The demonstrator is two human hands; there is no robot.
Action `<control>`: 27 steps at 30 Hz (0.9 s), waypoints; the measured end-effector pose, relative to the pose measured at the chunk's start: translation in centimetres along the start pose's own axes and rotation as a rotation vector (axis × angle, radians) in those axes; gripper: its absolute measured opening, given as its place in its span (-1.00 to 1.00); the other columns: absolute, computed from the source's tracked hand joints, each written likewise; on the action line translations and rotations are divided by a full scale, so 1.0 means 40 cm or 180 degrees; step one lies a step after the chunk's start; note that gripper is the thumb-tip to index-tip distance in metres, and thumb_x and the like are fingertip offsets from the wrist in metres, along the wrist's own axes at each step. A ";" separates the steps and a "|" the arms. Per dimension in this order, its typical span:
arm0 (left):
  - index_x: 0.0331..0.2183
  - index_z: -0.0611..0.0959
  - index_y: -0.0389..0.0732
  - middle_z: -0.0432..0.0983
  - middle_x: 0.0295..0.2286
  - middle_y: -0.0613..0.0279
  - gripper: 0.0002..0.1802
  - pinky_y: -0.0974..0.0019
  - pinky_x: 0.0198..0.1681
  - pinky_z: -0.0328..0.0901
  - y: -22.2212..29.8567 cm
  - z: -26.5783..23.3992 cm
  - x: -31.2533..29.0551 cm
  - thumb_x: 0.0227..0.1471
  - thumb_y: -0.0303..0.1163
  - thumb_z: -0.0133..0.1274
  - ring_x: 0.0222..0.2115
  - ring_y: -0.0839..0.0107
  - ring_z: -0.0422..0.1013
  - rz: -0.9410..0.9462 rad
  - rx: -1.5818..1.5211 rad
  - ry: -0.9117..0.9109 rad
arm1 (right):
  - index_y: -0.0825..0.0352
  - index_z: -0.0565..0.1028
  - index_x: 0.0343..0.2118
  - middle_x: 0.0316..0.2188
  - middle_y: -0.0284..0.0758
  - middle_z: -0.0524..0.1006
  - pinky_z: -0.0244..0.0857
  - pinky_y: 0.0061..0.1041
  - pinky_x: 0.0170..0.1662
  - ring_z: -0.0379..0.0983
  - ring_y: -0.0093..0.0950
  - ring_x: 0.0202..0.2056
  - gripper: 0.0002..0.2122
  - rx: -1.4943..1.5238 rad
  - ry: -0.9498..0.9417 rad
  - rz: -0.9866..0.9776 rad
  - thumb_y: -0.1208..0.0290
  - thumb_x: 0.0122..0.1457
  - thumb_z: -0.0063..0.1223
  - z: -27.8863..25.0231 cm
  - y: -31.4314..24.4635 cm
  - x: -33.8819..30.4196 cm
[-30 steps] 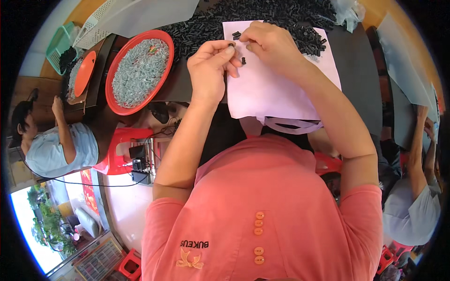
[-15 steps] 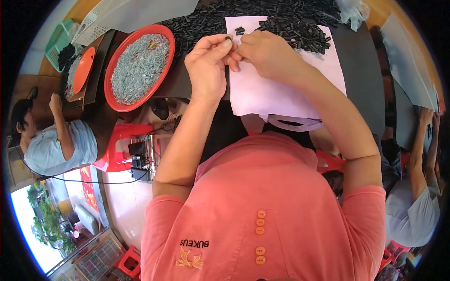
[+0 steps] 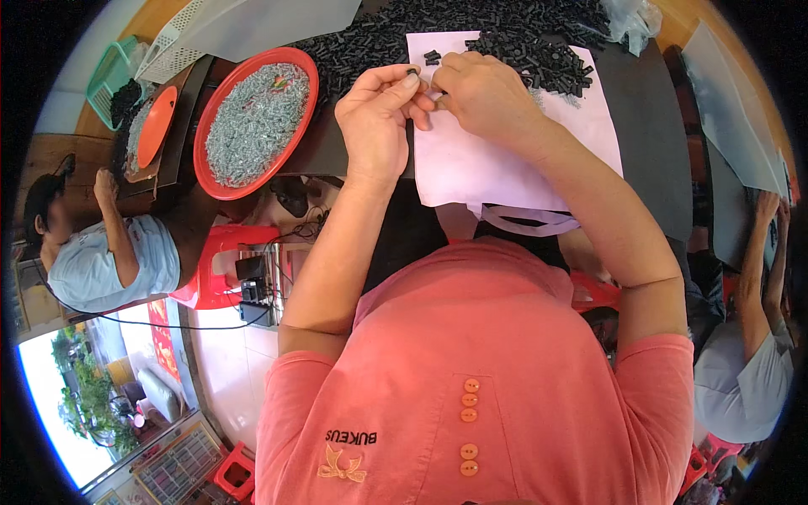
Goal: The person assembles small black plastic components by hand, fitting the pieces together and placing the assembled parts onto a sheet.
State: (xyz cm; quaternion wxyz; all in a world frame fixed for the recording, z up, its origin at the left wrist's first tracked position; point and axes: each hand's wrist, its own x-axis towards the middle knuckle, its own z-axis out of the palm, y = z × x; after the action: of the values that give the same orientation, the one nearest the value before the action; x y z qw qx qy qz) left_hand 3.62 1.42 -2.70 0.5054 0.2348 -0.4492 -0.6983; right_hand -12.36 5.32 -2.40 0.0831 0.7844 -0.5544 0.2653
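In the head view, pinching a small black piece [image 3: 412, 72] between thumb and forefinger of the left hand [image 3: 374, 114], near the pale bag's [image 3: 497, 177] left edge, presumably to steady it. Curling the right hand [image 3: 480, 91] just beside; cannot tell whether grasping anything. Laid flat, perhaps for contrast, under a black pile [image 3: 547, 63]. Set leftward, probably within reach: a red tray [image 3: 316, 80] of clear pieces [image 3: 257, 126]. Draped past the bench's [image 3: 652, 160] front edge; roomier rightward, tighter toward the tray.
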 end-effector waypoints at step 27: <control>-0.33 0.57 -0.47 0.54 -0.49 0.00 -0.88 0.43 -0.63 0.31 0.003 0.007 -0.001 0.01 -0.63 0.05 -0.61 0.34 0.47 -0.0045 0.0074 -0.0077 | 0.28 0.55 -0.37 -0.36 -0.32 0.51 0.27 -0.34 -0.21 0.47 -0.35 -0.22 -0.83 -0.0726 -0.0423 0.0164 0.55 -0.10 0.06 -0.044 -0.002 -0.009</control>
State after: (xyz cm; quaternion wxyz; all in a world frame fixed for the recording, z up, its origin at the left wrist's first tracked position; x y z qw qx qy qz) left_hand 3.48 1.55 -2.45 0.4923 0.2354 -0.4616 -0.6994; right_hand -12.94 6.38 -1.07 0.1279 0.7712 -0.6052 0.1501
